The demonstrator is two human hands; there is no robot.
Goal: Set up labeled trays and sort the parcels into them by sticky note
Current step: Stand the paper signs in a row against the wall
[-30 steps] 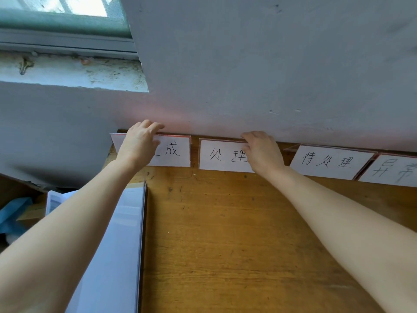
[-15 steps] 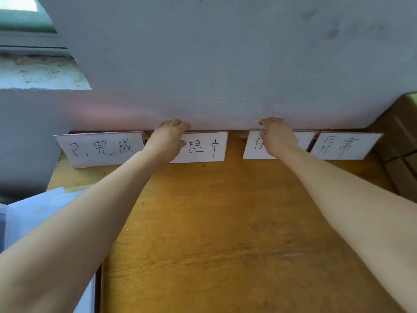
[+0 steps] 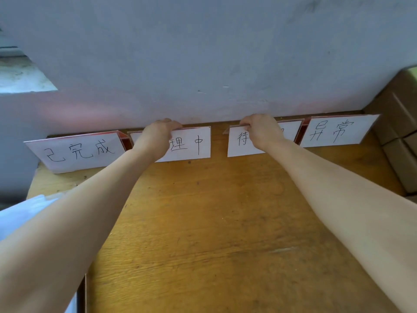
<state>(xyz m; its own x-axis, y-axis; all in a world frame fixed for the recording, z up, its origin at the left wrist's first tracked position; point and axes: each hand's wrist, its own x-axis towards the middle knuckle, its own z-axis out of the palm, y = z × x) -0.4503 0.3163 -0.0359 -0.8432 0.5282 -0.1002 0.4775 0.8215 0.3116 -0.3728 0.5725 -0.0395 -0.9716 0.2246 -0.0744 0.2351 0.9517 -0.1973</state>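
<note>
Fingers (image 3: pixel 172 123) of the left hand (image 3: pixel 158 137) curl over the top edge of the second sign (image 3: pixel 191 144) and grip it. Those of the right hand (image 3: pixel 262 132) curl the same way over the top edge of the third sign (image 3: pixel 239 141), and the hand hides part of the writing.

Head view, the only one: four white handwritten signs in red-edged stands line the back of a wooden table (image 3: pixel 203 222), against a grey wall (image 3: pixel 203 64). From the left, the first sign (image 3: pixel 79 152) reads 已完成 and stands just beside the second, which shows 理中. After a gap comes the third, showing 待, just beside the fourth sign (image 3: pixel 338 132), which reads 异常.

This looks like the set-up step: labels are being lined up and sorting has not begun. The next move probably calls for sliding the two held signs along the wall to even the spacing without tipping them, then setting a tray before each.

No tray is plainly visible. A pale sheet (image 3: pixel 20 213) at the lower left, partly behind the left arm, might be one; I cannot tell. Brown boxes (image 3: pixel 401 123) stacked at the right edge may be the parcels. They are closed, and no sticky note shows.
</note>
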